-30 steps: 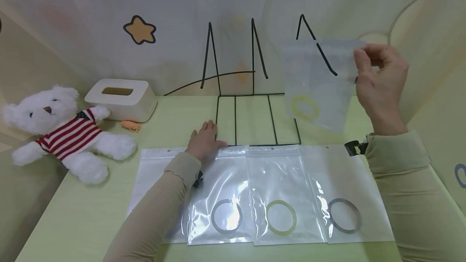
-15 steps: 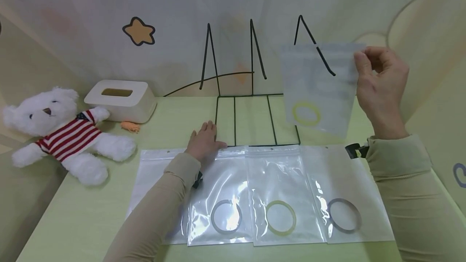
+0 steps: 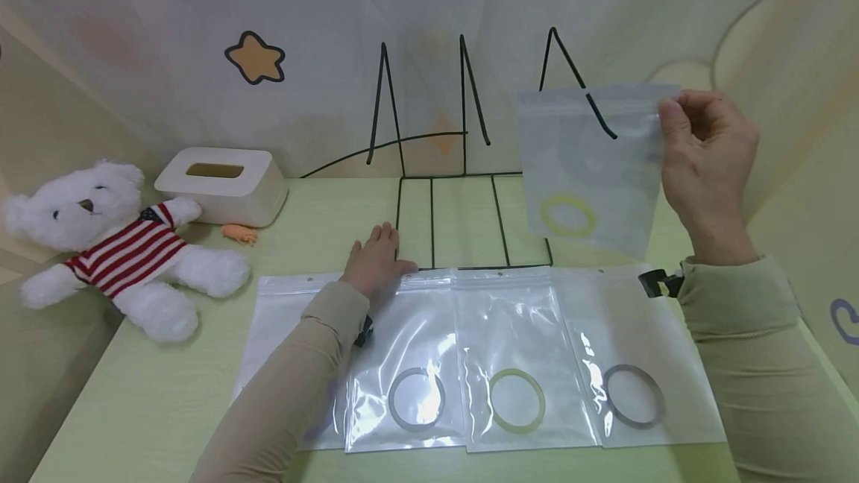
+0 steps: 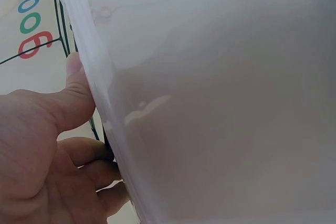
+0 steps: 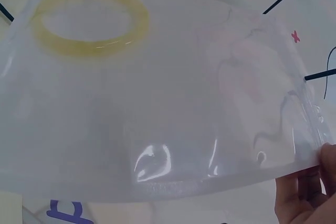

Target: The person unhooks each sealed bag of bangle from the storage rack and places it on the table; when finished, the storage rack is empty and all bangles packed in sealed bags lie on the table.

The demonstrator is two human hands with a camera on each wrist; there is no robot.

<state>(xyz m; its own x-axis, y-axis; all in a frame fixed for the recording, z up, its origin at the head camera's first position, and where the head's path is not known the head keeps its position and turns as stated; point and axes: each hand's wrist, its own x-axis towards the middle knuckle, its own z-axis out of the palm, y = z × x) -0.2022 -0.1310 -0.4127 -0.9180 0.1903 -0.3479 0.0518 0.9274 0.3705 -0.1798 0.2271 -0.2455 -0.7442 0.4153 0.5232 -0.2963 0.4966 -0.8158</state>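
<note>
In the head view my right hand (image 3: pixel 711 162) pinches the upper right corner of a translucent zip-lock bag (image 3: pixel 597 162) with a yellow ring (image 3: pixel 567 215) inside. The bag is on the right-hand hook of a black wire display rack (image 3: pixel 463 106); the hook's end (image 3: pixel 604 122) sticks out in front of it. In the right wrist view, thumb and fingers grip the bag's edge. My left hand (image 3: pixel 377 261) rests with fingers extended at the left side of the rack's base, just behind the bags on the table. In the left wrist view its thumb (image 4: pixel 76 93) lies along a bag's edge.
Several zip-lock bags lie overlapping in a row in front: one with a grey ring (image 3: pixel 416 399), one with a yellow-green ring (image 3: pixel 517 401), another with a grey ring (image 3: pixel 634 396). A teddy bear (image 3: pixel 127 244), tissue box (image 3: pixel 224 185) and small orange object (image 3: pixel 239 234) are at left.
My right hand has shifted slightly down and right, and the bag's upper right corner has moved with it. The left hand has stayed in place.
</note>
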